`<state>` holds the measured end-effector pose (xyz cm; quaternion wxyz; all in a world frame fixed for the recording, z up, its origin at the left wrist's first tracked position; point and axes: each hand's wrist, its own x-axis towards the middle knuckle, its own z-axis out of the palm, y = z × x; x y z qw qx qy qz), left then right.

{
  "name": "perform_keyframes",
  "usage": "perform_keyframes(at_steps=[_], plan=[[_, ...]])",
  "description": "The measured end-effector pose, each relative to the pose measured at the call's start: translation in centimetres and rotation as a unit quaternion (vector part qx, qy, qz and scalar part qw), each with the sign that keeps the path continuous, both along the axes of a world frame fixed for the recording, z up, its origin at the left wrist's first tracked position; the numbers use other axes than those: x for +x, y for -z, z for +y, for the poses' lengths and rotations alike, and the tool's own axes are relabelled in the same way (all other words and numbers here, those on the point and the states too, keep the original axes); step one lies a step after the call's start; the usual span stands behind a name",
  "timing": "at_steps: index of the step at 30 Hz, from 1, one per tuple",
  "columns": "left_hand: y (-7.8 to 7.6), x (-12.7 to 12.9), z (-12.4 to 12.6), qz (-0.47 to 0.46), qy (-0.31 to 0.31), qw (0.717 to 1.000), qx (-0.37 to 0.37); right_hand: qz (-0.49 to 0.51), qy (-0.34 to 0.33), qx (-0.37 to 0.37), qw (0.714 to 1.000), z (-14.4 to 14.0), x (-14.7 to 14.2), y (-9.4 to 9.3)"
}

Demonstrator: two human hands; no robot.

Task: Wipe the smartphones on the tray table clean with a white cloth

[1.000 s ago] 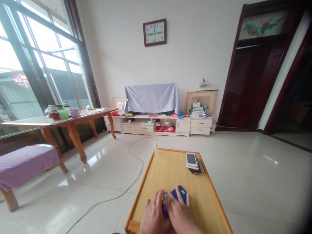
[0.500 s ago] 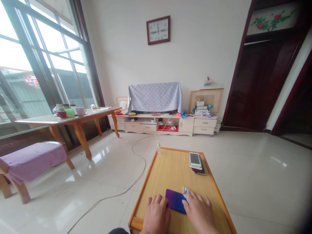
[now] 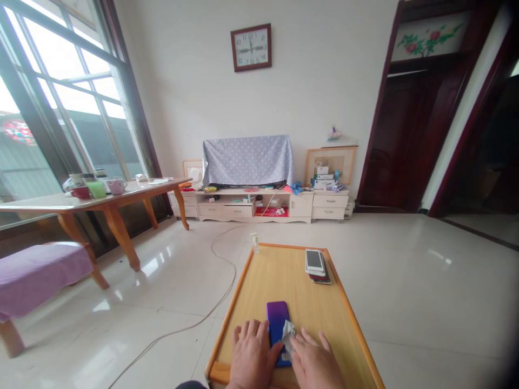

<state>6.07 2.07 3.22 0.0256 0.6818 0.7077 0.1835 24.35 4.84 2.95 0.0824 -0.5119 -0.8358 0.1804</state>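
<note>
Pressing our left hand (image 3: 252, 354) flat beside the purple phone (image 3: 279, 330), we pinch a white cloth (image 3: 288, 333) in our right hand (image 3: 314, 364); phone stack (image 3: 317, 265) lies at one o'clock on the worktop (image 3: 284, 281).

Both hands (image 3: 279, 356) press what looks like a wipe (image 3: 288, 330) onto a purple phone (image 3: 278, 323).
</note>
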Motion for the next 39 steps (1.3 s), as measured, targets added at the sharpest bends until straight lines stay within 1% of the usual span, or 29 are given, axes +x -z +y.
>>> perform_keyframes(at_steps=[3,5,8,11,14,15,17,20,22,23,25,29,33,36,39], plan=[[-0.2,0.2,-0.2,-0.003,0.023,1.0,0.017,0.024,-0.022,-0.011,0.999,-0.1,0.0,0.2],[0.0,0.2,-0.1,-0.008,0.04,0.999,0.032,0.046,-0.021,-0.003,0.999,-0.2,0.0,0.3],[0.6,-0.1,0.3,-0.009,0.05,0.998,0.037,0.072,0.014,0.02,0.997,0.2,0.3,0.7],[1.3,-0.4,0.7,-0.013,0.066,0.998,0.017,0.086,0.06,0.053,0.993,1.1,1.2,0.9],[1.6,-0.5,1.0,-0.024,0.086,0.996,-0.003,0.097,0.076,0.085,0.989,1.6,1.6,0.8],[1.7,-0.5,1.0,-0.025,0.093,0.995,-0.004,0.101,0.069,0.091,0.988,1.5,1.5,0.7],[1.8,-0.4,1.0,-0.019,0.099,0.995,0.005,0.107,0.032,0.088,0.99,1.2,1.0,0.5],[1.8,-0.2,0.9,-0.013,0.061,0.997,0.035,0.101,-0.038,0.056,0.993,0.4,-0.2,0.4],[1.8,-0.1,0.9,-0.018,0.035,0.998,0.041,0.096,-0.068,0.04,0.992,0.2,-0.8,0.6],[1.7,0.0,0.9,-0.023,0.033,0.998,0.039,0.097,-0.077,0.038,0.992,0.2,-1.0,0.7],[1.7,-0.1,0.9,-0.036,0.048,0.998,0.03,0.104,-0.085,0.043,0.99,0.5,-1.1,1.1],[1.5,-0.2,1.0,-0.052,0.078,0.996,0.011,0.128,-0.093,0.073,0.985,1.1,-1.1,2.0],[1.6,-0.3,1.0,-0.043,0.059,0.997,0.014,0.107,-0.116,0.073,0.985,1.4,-0.9,2.4],[1.7,-0.1,1.0,-0.03,0.048,0.998,0.021,0.087,-0.09,0.067,0.99,1.7,-0.6,2.7],[1.6,0.0,1.0,-0.023,0.052,0.998,0.026,0.087,-0.029,0.085,0.992,2.6,0.1,3.5]])
